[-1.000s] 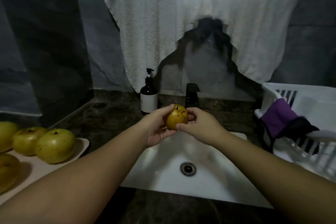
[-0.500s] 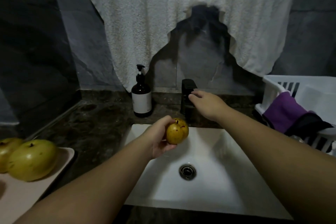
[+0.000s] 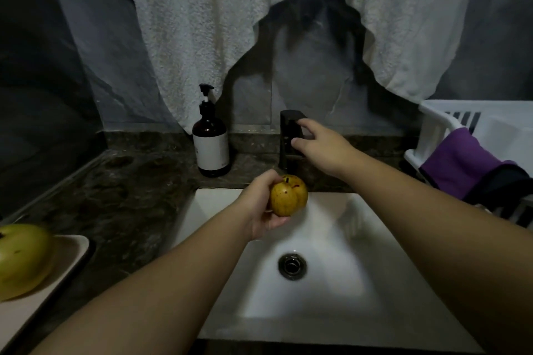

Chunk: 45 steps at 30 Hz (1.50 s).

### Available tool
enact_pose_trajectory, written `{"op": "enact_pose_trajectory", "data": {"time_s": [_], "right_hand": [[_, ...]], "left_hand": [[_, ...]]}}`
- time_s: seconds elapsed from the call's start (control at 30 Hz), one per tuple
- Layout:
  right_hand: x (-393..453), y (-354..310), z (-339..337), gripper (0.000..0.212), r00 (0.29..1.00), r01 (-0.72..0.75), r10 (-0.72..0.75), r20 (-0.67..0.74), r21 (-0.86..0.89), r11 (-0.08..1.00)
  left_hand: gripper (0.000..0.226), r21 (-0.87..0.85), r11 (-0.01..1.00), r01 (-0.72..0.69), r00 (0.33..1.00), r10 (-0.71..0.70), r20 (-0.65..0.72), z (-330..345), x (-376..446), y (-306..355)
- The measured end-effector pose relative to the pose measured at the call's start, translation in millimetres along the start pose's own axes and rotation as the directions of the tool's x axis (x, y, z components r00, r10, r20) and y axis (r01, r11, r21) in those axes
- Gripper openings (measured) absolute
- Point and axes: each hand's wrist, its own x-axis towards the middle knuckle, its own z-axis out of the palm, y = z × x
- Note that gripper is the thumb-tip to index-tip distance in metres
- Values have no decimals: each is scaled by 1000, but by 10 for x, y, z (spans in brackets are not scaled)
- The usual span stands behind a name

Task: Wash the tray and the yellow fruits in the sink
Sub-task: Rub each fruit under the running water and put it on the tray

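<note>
My left hand (image 3: 261,204) grips a small yellow fruit (image 3: 289,195) with dark spots, held over the back of the white sink (image 3: 346,291). My right hand (image 3: 318,143) is at the black faucet (image 3: 288,141), fingers and thumb curled around its top. No water shows under the faucet. At the lower left a beige tray (image 3: 57,265) lies on the counter with a larger yellow-green fruit (image 3: 21,259) on it, partly cut off by the frame edge.
A brown pump bottle (image 3: 211,143) stands left of the faucet on the dark stone counter (image 3: 121,196). A white dish rack (image 3: 467,124) with a purple cloth (image 3: 461,161) sits at right. A white towel (image 3: 230,17) hangs on the wall behind.
My right hand let go of the fruit, reached back and closed on the faucet top. My left hand kept the fruit over the sink. The view shifted right, hiding most of the tray.
</note>
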Motion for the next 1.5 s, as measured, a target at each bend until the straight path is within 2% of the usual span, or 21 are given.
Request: {"op": "enact_pose_trajectory", "data": {"time_s": [0.2,0.47,0.53,0.6,0.67,0.77,0.83,0.9,0.97,1.03,1.13,1.2,1.3,1.37,1.4,1.43,1.5], "right_hand": [[11,67,43,55,999,45,-42,-27,132,990],[60,134,104,50,998,59,-55,-26,213,975],[21,157,149,45,998,18,3,-60,346,938],[-62,205,213,34,981,-76,148,-126,447,891],[-176,282,298,37,944,-220,295,-145,387,895],[-369,373,446,53,921,-387,390,22,188,903],[-463,361,499,66,880,-469,434,192,214,857],[-514,336,524,71,855,-511,435,283,306,803],[-520,347,561,70,886,-456,395,244,295,840],[-526,349,591,67,920,-382,342,189,252,889],[-522,369,623,65,933,-352,314,177,263,898],[-530,380,637,64,943,-327,297,151,251,911],[-535,453,644,57,990,-141,138,32,114,983],[-510,510,613,58,1000,-29,29,4,48,998],[-496,528,606,59,1000,-27,27,12,58,998],[-482,526,606,59,996,-90,87,33,121,989],[-449,475,630,60,952,-306,287,109,272,912]], "left_hand": [[25,-67,998,7,1000,-6,21,97,78,-5],[32,-102,995,18,1000,-16,20,137,194,-67],[31,-95,995,11,1000,-9,20,142,221,-84],[32,-112,994,14,999,-10,39,144,227,-117],[34,-171,985,30,996,-15,86,137,207,-154],[40,-277,960,49,989,-8,148,113,185,-176],[47,-316,947,62,990,-17,141,113,172,-170],[51,-319,945,65,992,-27,124,133,162,-170],[54,-280,958,55,996,-31,87,148,162,-183],[62,-123,992,9,1000,-8,9,135,205,-204],[70,174,974,-142,986,155,-62,98,255,-212],[72,234,954,-185,978,202,-51,68,245,-213],[73,211,962,-172,984,176,4,36,251,-239],[64,142,975,-173,985,170,34,38,264,-252],[58,103,979,-178,984,174,42,52,265,-248],[52,57,981,-185,982,182,50,71,267,-242],[47,3,977,-213,976,212,41,118,278,-235]]}}
